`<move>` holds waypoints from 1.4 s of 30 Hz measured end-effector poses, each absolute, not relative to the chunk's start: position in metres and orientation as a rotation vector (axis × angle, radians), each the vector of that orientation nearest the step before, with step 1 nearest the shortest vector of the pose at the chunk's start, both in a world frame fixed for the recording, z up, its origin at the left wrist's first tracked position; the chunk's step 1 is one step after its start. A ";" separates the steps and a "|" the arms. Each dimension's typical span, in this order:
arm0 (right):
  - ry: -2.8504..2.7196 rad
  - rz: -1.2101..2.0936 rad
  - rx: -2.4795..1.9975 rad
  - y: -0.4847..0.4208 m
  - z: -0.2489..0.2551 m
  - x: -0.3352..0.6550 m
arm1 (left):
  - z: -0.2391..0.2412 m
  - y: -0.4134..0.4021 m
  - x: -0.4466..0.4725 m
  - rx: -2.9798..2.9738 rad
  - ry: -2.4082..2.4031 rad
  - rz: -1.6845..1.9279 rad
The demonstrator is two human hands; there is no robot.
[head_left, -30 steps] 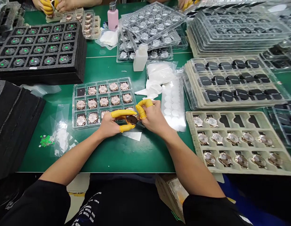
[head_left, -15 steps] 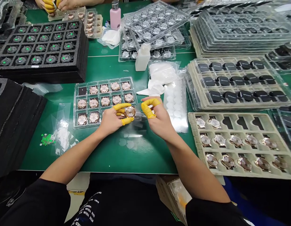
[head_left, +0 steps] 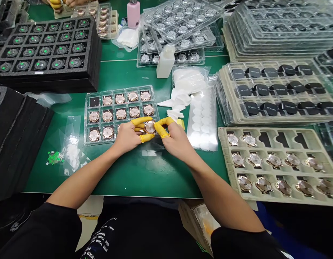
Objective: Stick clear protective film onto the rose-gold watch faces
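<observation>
Just in front of the clear tray, my left hand grips a rose-gold watch head between yellow-covered fingertips. Its round metal face is turned up toward me. My right hand has its thumb and forefinger, also in yellow finger covers, closed together at the watch head's right edge. Whether a thin film is between those fingertips too, I cannot make out. Behind my hands, the tray holds rows of similar watch heads, and its back left compartment shows only a dark insert. My left hand covers part of the front row.
At right lie a beige tray of watch heads and stacked trays of black pieces. A sheet of round white stickers, white wipes and a white bottle stand nearer. Black foam trays fill the left.
My right hand has moved left, from a gap beside the watch head to its edge. My left hand keeps its hold. The whole view has shifted slightly.
</observation>
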State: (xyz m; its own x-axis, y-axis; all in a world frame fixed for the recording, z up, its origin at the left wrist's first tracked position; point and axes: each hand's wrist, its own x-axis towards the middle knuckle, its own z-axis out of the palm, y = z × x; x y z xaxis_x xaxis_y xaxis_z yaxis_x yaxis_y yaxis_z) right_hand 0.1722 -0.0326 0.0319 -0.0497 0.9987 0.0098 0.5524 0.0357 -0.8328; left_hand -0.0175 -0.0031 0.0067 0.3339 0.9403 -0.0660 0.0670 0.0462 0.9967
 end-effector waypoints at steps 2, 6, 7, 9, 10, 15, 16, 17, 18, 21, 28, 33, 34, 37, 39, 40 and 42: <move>-1.685 0.883 -1.567 -0.032 0.031 0.172 | 0.006 -0.003 -0.018 1.359 1.019 0.882; -1.686 0.847 -1.551 -0.031 0.029 0.172 | 0.006 -0.002 -0.018 1.363 1.004 0.877; -1.687 0.841 -1.552 -0.031 0.029 0.171 | 0.006 -0.002 -0.018 1.361 0.995 0.874; -1.690 0.831 -1.554 -0.031 0.028 0.171 | 0.007 -0.002 -0.018 1.360 0.988 0.866; -1.693 0.828 -1.555 -0.031 0.028 0.171 | 0.007 -0.002 -0.018 1.362 0.991 0.862; -1.690 0.828 -1.563 -0.031 0.029 0.171 | 0.009 -0.002 -0.018 1.372 1.006 0.858; -1.687 0.837 -1.566 -0.031 0.029 0.171 | 0.009 -0.002 -0.018 1.371 1.005 0.860; -1.685 0.846 -1.569 -0.031 0.030 0.171 | 0.009 -0.002 -0.018 1.370 1.006 0.860; -1.683 0.855 -1.574 -0.031 0.030 0.170 | 0.009 -0.002 -0.018 1.370 1.008 0.861; -1.675 0.868 -1.585 -0.031 0.032 0.170 | 0.009 -0.002 -0.018 1.374 1.013 0.861; -1.662 0.887 -1.596 -0.030 0.032 0.170 | 0.013 -0.004 -0.017 1.354 1.050 0.818; -1.658 0.892 -1.582 -0.030 0.031 0.170 | 0.014 -0.004 -0.017 1.354 1.057 0.802; -1.659 0.889 -1.583 -0.030 0.031 0.170 | 0.014 -0.004 -0.017 1.358 1.059 0.803; -1.662 0.884 -1.584 -0.030 0.031 0.170 | 0.014 -0.004 -0.017 1.366 1.061 0.810; -1.663 0.878 -1.583 -0.030 0.031 0.171 | 0.013 -0.004 -0.017 1.363 1.054 0.812; -1.664 0.876 -1.582 -0.030 0.031 0.171 | 0.013 -0.004 -0.017 1.359 1.049 0.811; -1.664 0.871 -1.575 -0.030 0.030 0.171 | 0.013 -0.003 -0.017 1.353 1.041 0.814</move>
